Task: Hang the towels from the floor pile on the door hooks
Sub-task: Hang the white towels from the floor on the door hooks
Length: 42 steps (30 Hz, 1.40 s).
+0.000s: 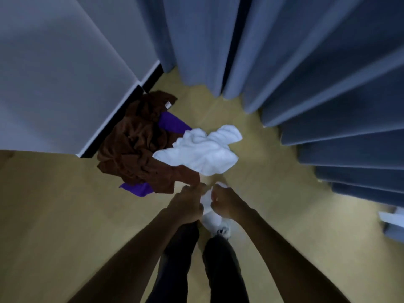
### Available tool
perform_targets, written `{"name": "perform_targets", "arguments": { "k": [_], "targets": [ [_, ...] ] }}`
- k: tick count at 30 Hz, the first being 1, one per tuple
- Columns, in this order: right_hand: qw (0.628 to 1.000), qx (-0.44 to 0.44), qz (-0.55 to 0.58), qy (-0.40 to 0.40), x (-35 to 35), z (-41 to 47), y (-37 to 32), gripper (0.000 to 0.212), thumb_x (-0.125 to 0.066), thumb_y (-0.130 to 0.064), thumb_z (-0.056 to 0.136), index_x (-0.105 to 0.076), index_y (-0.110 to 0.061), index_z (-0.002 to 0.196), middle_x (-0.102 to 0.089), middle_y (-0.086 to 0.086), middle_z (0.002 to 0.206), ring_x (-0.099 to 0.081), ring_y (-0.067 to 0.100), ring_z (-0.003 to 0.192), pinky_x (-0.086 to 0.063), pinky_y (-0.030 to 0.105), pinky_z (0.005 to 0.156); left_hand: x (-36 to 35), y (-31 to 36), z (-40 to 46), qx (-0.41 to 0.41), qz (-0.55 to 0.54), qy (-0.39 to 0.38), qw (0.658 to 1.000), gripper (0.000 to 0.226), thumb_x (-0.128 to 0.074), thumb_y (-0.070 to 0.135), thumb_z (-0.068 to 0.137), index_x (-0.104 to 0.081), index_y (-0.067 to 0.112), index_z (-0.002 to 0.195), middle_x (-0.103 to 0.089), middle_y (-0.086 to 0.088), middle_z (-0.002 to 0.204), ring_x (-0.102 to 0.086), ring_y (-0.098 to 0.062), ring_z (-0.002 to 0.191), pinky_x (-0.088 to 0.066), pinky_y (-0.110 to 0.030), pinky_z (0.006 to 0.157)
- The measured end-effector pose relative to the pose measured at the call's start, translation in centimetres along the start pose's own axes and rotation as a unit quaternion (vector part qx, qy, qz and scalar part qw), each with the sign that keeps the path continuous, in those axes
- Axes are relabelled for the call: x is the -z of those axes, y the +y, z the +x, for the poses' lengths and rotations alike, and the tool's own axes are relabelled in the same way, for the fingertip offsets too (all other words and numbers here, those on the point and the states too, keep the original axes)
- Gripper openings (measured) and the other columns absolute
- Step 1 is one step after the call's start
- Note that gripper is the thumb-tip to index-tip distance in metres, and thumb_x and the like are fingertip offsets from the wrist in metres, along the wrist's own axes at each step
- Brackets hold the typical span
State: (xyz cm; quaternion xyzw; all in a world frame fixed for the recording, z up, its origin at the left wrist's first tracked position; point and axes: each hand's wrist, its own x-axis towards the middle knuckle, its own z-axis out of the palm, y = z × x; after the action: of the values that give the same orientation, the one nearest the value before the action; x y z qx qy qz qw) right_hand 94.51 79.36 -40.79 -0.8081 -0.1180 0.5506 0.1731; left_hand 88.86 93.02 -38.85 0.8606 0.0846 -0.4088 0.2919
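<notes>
Hands low over floor: left hand and right hand each pinching a white towel between them. Brown towel, purple towel and second white towel heaped just ahead. Best spread along one edge, lifted clear, hung centred; hooks unseen.

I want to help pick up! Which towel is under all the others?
The purple towel: it only peeks out beneath the brown towel; the white towel lies on top.

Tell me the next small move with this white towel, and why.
Probably lift it clear of the floor. Both the left hand and right hand already pinch a corner of the white towel, while most of it lies beside the brown towel. No hooks are in view.
</notes>
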Motion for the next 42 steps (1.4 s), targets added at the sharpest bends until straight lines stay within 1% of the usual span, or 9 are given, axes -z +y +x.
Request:
{"name": "perform_targets", "arguments": {
  "k": [2, 6, 9, 13, 18, 23, 27, 33, 42],
  "targets": [
    [0.997, 0.060, 0.028, 0.034, 3.5, -4.0, -3.0, 0.007, -0.049, -0.006, 0.083, -0.044, -0.011, 0.082, -0.054, 0.011, 0.084, -0.054, 0.026, 0.082, -0.035, 0.021, 0.056, 3.2, 2.1, -2.2, -0.035, -0.003, 0.042, 0.998, 0.061, -0.046, 0.027, 0.079, -0.041, 0.012, 0.139, -0.046, -0.009, 0.140, -0.041, -0.028, 0.132, -0.035, -0.037, 0.107],
    [0.984, 0.138, 0.049, 0.105, 8.4, -10.3, -7.7, 0.034, -0.059, -0.018, 0.082, -0.032, -0.026, 0.061, -0.046, -0.007, 0.068, -0.044, 0.009, 0.064, -0.032, 0.014, 0.051, 10.0, 6.3, -7.0, -0.060, -0.043, 0.140, 0.987, 0.017, -0.055, 0.009, 0.079, -0.066, 0.003, 0.090, -0.067, -0.014, 0.098, -0.061, -0.027, 0.096, -0.047, -0.042, 0.087],
    [0.971, 0.195, 0.033, 0.134, 10.3, -14.5, -10.2, 0.016, -0.055, -0.031, 0.072, -0.041, -0.033, 0.063, -0.053, -0.006, 0.072, -0.052, 0.014, 0.071, -0.044, 0.026, 0.064, 14.4, 9.2, -12.0, -0.078, 0.021, 0.146, 0.986, 0.019, -0.051, 0.019, 0.085, -0.064, 0.007, 0.092, -0.067, -0.015, 0.099, -0.062, -0.029, 0.096, -0.044, -0.035, 0.089],
    [0.963, 0.253, 0.019, 0.097, 12.4, -20.2, -14.3, 0.030, -0.063, -0.008, 0.075, -0.044, -0.031, 0.070, -0.052, -0.006, 0.074, -0.047, 0.012, 0.070, -0.038, 0.026, 0.066, 18.5, 10.6, -19.3, -0.052, 0.018, 0.223, 0.973, 0.045, -0.044, 0.037, 0.069, -0.064, -0.001, 0.078, -0.069, -0.016, 0.087, -0.063, -0.032, 0.086, -0.039, -0.028, 0.070],
    [0.943, 0.290, -0.131, 0.100, 13.1, -23.7, -18.8, 0.011, -0.060, -0.017, 0.078, -0.053, -0.008, 0.079, -0.048, 0.001, 0.079, -0.048, 0.017, 0.075, -0.039, 0.030, 0.067, 22.8, 10.2, -29.8, 0.044, 0.008, 0.305, 0.951, 0.025, -0.054, 0.009, 0.074, -0.038, 0.017, 0.057, -0.057, -0.017, 0.080, -0.050, -0.029, 0.076, -0.032, -0.027, 0.062],
    [0.910, 0.314, -0.252, 0.105, 12.8, -26.8, -26.1, 0.016, -0.053, -0.014, 0.084, -0.048, -0.016, 0.069, -0.050, 0.003, 0.078, -0.049, 0.018, 0.075, -0.035, 0.027, 0.062, 24.0, 4.3, -41.5, 0.172, -0.016, 0.389, 0.905, 0.015, -0.049, 0.006, 0.079, -0.043, 0.015, 0.067, -0.053, -0.007, 0.079, -0.051, -0.027, 0.079, -0.036, -0.029, 0.063],
    [0.872, 0.390, -0.268, 0.123, 9.4, -31.4, -34.2, 0.019, -0.054, -0.018, 0.086, -0.049, -0.015, 0.068, -0.052, 0.004, 0.074, -0.048, 0.018, 0.070, -0.034, 0.027, 0.062, 22.2, -1.0, -48.8, 0.265, -0.007, 0.417, 0.870, 0.016, -0.046, 0.012, 0.086, -0.056, 0.011, 0.098, -0.060, -0.011, 0.107, -0.058, -0.030, 0.097, -0.041, -0.031, 0.071],
    [0.808, 0.501, -0.302, 0.066, -1.0, -37.7, -45.2, 0.026, -0.055, -0.019, 0.089, -0.050, -0.022, 0.063, -0.051, -0.007, 0.067, -0.049, 0.015, 0.073, -0.036, 0.025, 0.062, 18.3, -6.2, -54.8, 0.174, -0.181, 0.444, 0.860, 0.038, -0.051, 0.011, 0.084, -0.057, 0.018, 0.121, -0.062, 0.000, 0.120, -0.057, -0.017, 0.108, -0.048, -0.030, 0.088],
    [0.780, 0.536, -0.322, 0.001, -16.1, -41.9, -55.3, 0.027, -0.060, -0.023, 0.086, -0.054, -0.023, 0.059, -0.055, -0.004, 0.067, -0.050, 0.010, 0.064, -0.040, 0.025, 0.061, 13.6, -15.7, -66.6, 0.191, -0.175, 0.528, 0.808, 0.001, -0.054, 0.014, 0.084, -0.054, 0.014, 0.083, -0.055, -0.002, 0.085, -0.049, -0.018, 0.080, -0.037, -0.028, 0.065]
  ]
}}
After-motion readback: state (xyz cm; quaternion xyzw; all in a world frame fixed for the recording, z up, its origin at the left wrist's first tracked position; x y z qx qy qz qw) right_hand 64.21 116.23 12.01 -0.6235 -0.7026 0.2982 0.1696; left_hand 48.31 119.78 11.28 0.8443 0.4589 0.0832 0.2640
